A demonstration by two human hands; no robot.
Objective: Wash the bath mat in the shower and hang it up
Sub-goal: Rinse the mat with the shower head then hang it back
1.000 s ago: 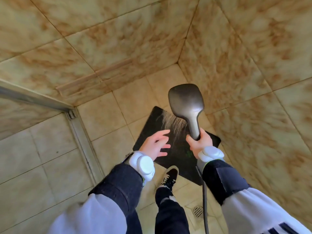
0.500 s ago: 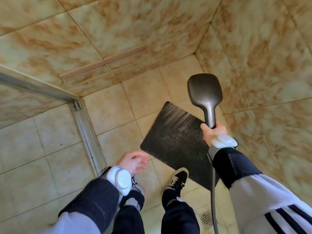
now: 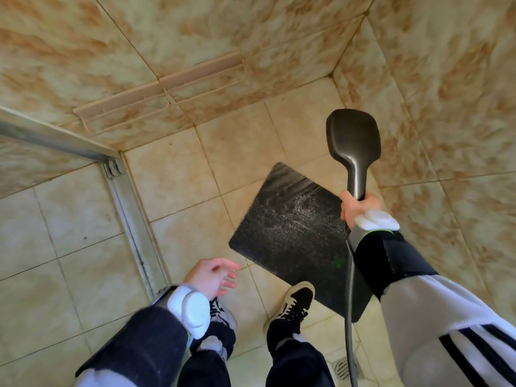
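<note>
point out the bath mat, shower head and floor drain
bath mat (image 3: 287, 236), head view, its wet middle
shower head (image 3: 353, 135), head view, back of the spray head
floor drain (image 3: 341, 370), head view, its grate

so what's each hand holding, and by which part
The right hand holds the shower head, grip low on its handle; the left hand holds nothing.

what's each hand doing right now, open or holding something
Left hand: open, fingers relaxed, holding nothing.
Right hand: closed round the handle of the shower head.
</note>
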